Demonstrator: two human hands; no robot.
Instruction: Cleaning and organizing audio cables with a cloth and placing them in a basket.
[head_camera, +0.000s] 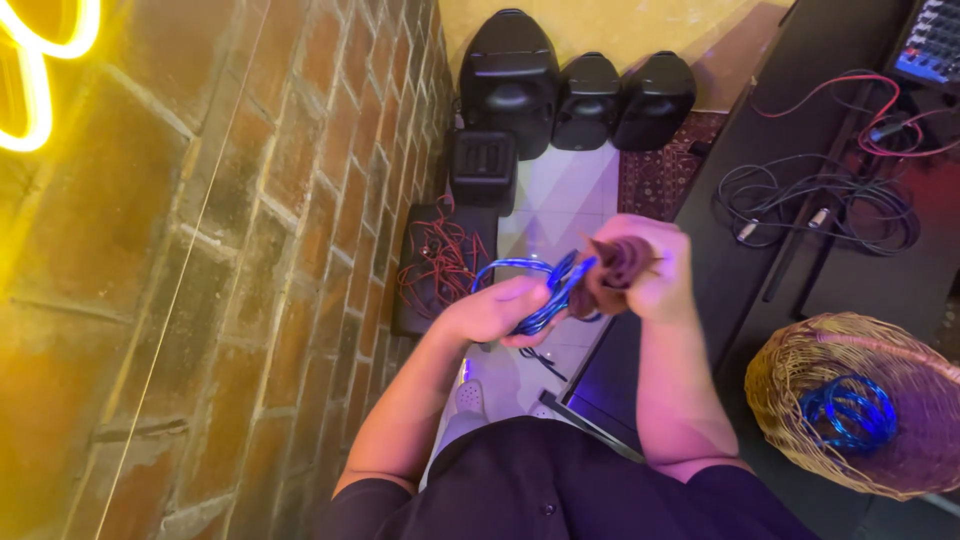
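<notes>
Cable: a blue cable coiled in loops, held between both hands; the coil's long axis runs from lower left to upper right, its upper end pointing into the right grip.
Left hand: the left hand is closed around the coil's lower loops.
Right hand: the right hand clasps a brown cloth wrapped on the coil's upper end.
Right of the grip: a basket holding another blue coil.
Beyond the grip: three speakers.
Left: brick wall.
</notes>
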